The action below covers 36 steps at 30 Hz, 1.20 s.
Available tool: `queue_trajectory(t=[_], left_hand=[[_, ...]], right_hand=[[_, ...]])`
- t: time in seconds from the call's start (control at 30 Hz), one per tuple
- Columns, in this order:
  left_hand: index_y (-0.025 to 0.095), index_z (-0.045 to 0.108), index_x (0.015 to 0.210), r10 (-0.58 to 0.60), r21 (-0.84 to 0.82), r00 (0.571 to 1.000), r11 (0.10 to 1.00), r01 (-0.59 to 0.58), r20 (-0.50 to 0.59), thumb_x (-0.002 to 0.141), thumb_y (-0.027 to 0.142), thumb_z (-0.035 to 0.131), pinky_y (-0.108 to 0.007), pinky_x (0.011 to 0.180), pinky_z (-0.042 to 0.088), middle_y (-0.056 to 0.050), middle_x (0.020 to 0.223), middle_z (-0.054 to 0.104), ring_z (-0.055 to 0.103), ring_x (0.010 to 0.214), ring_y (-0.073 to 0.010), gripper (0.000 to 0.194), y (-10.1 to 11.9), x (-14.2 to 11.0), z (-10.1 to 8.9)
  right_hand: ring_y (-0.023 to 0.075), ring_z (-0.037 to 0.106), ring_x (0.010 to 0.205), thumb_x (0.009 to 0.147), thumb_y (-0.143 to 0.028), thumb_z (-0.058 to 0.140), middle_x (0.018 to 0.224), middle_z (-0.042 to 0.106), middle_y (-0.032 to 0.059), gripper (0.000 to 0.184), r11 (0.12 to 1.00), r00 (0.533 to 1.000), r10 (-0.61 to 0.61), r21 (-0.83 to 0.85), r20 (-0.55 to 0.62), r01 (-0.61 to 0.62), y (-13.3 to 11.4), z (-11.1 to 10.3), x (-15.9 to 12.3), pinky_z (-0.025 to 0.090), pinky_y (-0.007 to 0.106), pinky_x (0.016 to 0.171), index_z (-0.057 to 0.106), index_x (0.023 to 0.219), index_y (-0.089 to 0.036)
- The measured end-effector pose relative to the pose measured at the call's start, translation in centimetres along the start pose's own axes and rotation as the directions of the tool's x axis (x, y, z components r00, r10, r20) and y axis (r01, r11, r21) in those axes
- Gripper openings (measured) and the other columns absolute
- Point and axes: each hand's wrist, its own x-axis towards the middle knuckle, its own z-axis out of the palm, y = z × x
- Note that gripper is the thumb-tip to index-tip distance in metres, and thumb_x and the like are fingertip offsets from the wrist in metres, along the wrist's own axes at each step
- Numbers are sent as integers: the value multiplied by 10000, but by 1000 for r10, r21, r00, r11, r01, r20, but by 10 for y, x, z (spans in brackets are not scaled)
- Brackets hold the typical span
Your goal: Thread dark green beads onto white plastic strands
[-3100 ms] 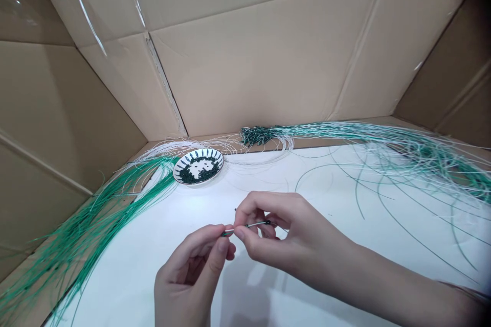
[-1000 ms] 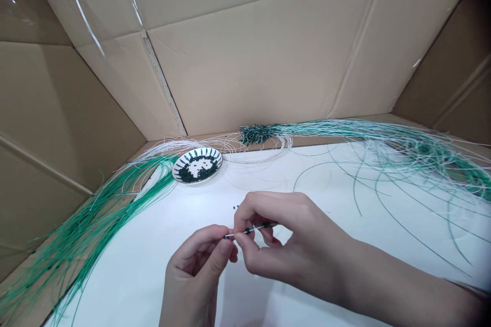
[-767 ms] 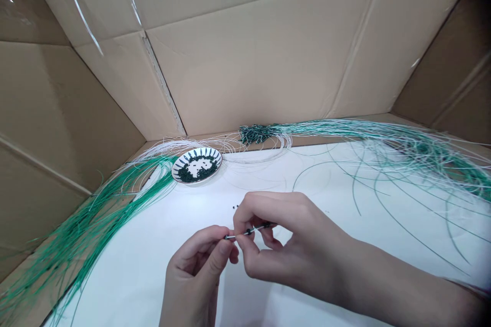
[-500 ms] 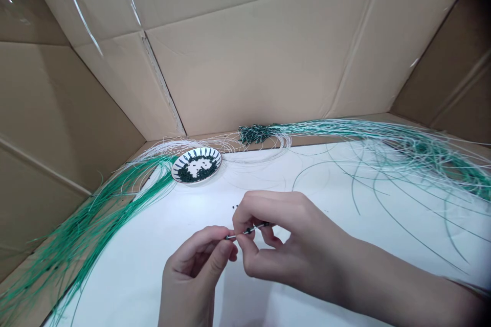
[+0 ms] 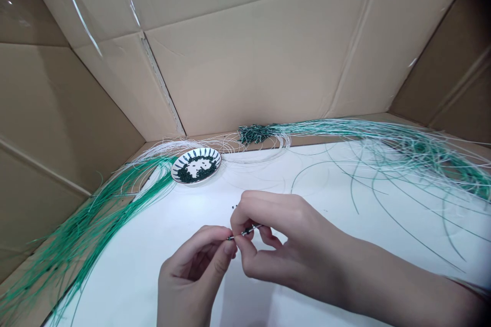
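Over the white table my left hand [image 5: 201, 265] pinches one end of a thin pale cord [image 5: 253, 228] between thumb and forefinger. My right hand [image 5: 276, 240] closes on the same cord just to the right, its thumb and forefinger almost touching the left fingertips. Small dark beads [image 5: 247, 231] sit on the cord, partly covered by the right fingers. Beyond the hands, a striped white plate [image 5: 179, 163] holds many dark green beads. A few loose dark beads [image 5: 233, 207] lie on the table behind my right hand.
Bundles of long green strands [image 5: 95, 219] spread along the left edge. At the back lies a clump of dark beaded ends [image 5: 256, 134], whose green and white strands [image 5: 383, 130] trail to the right. Cardboard walls [image 5: 249, 61] enclose the white tabletop [image 5: 126, 276].
The fingertips of both hands have drawn slightly closer together along the cord. The right hand has shifted a little to the left; the plate and strands stay put.
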Motion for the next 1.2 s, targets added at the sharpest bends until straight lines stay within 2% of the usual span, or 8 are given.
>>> queue_trajectory(t=[0.2, 0.4, 0.57, 0.73, 0.93, 1.03, 1.1, 1.2], left_hand=[[270, 826, 681, -45, 9, 999, 999, 45, -12, 512, 496, 963, -136, 599, 508, 32, 634, 736, 619, 620, -104, 314, -2, 3, -4], [288, 829, 727, -57, 33, 995, 998, 60, -87, 502, 470, 971, -130, 671, 535, 41, 683, 767, 644, 653, -102, 323, -2, 8, -11], [249, 787, 677, 22, 160, 1000, 987, -19, -17, 661, 436, 891, -158, 647, 495, 32, 628, 694, 616, 669, -130, 214, -4, 11, -14], [257, 728, 662, 74, 236, 994, 968, -90, 74, 793, 381, 778, -171, 624, 457, 41, 688, 634, 573, 672, -130, 188, -2, 13, -9], [260, 703, 724, 170, 286, 983, 940, -184, 71, 851, 369, 724, -192, 647, 492, 40, 683, 640, 624, 683, -146, 168, 4, 24, -6], [256, 697, 750, 224, 335, 962, 905, -264, 154, 867, 377, 714, -199, 671, 506, 38, 687, 654, 646, 700, -147, 169, 9, 39, -6], [253, 675, 804, 253, 415, 932, 842, -344, 260, 900, 380, 663, -223, 708, 518, 27, 738, 675, 666, 737, -158, 159, 10, 55, -6], [233, 688, 921, 150, 549, 876, 727, -411, 458, 898, 394, 641, -294, 725, 539, -34, 886, 738, 699, 786, -209, 170, 3, 87, -10]], right_hand=[[92, 532, 668, 876, -131, 620, 771, 615, -52, 91, 995, 994, 101, 8, 32, -102, -2, -1, 0, 428, 191, 589, 624, 837, -213], [104, 617, 713, 937, -143, 611, 806, 720, -20, 144, 993, 994, 102, 57, 30, -104, 5, -6, 2, 482, 202, 644, 689, 825, -188], [120, 637, 741, 929, -136, 625, 837, 746, -8, 138, 984, 987, 147, 88, 65, -152, 7, -5, 5, 492, 221, 669, 716, 838, -190], [128, 603, 727, 907, -242, 681, 804, 719, -12, 70, 975, 975, 211, 53, 68, -215, 7, -6, 8, 459, 233, 631, 733, 883, -201], [106, 577, 681, 836, -114, 646, 801, 658, -36, 97, 950, 962, 273, 158, -14, -267, 3, -16, 12, 469, 208, 569, 630, 793, -199], [107, 573, 668, 868, -190, 676, 840, 665, -17, 20, 939, 959, 282, 211, -21, -271, 4, -20, 14, 466, 208, 537, 668, 851, -197], [117, 585, 705, 902, -218, 660, 827, 676, -6, 68, 957, 967, 242, 183, -74, -225, 7, -24, 16, 449, 203, 532, 695, 850, -191], [107, 562, 652, 939, -228, 612, 784, 659, -5, 147, 975, 959, 213, 111, -189, -195, 13, -32, 20, 427, 201, 507, 683, 819, -182]])
